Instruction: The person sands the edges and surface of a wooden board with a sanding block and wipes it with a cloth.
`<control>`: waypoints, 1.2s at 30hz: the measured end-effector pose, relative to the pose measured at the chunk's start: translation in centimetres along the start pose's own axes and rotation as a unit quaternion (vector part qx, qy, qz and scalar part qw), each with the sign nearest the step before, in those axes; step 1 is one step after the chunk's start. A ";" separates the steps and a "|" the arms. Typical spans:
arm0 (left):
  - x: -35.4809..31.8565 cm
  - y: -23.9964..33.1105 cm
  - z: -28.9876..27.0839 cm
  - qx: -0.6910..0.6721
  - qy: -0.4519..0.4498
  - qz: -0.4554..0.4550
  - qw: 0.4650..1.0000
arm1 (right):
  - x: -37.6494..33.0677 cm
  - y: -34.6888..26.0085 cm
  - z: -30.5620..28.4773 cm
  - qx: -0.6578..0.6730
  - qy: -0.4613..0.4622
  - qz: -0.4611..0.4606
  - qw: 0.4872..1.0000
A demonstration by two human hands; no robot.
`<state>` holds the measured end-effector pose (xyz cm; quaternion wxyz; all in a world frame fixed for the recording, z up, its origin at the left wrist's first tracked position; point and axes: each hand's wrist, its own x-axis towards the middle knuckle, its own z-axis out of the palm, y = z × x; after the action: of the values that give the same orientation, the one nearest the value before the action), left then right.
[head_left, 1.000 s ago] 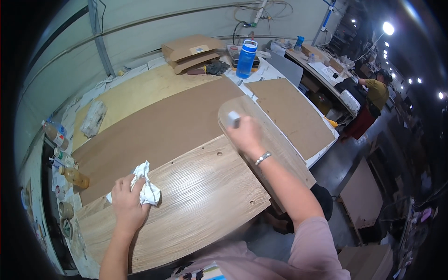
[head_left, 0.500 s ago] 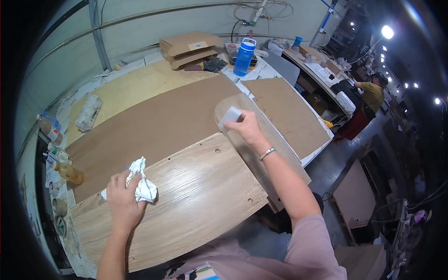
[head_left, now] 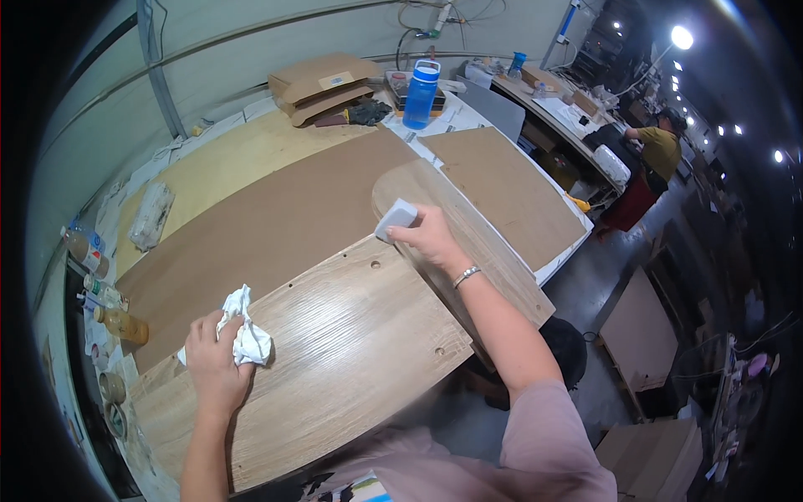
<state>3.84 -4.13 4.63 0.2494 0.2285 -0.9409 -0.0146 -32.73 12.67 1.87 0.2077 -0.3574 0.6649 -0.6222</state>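
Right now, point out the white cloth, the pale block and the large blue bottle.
White cloth (head_left: 253,342), head view: on its crumpled right-hand part.
Pale block (head_left: 396,216), head view: on its broad face.
Large blue bottle (head_left: 420,102), head view: middle of its body.

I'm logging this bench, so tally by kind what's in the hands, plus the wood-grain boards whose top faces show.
White cloth: 1, in the left hand
Pale block: 1, in the right hand
Wood-grain boards: 2, one with a rounded end
Total: 4
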 end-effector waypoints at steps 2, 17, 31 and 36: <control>-0.2 -0.2 0.0 -0.002 0.001 0.003 1.000 | -1.7 -0.6 -0.9 -0.017 -0.016 0.006 1.000; -0.6 -0.7 0.2 -0.009 -0.007 -0.018 1.000 | -18.7 -6.2 -7.2 -0.083 -0.089 0.123 0.985; 4.3 4.5 -0.2 -0.219 -0.087 0.085 0.968 | -19.7 -5.5 6.0 -0.024 -0.115 -0.210 0.971; 10.4 15.7 5.7 -0.228 -0.220 0.388 0.865 | -20.2 -5.2 4.3 -0.029 -0.102 -0.188 0.976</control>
<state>-13.55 4.91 6.74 0.0665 -0.2274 -0.9545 -0.1810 -15.24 24.70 2.90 0.1429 -0.5434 0.5792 -0.5907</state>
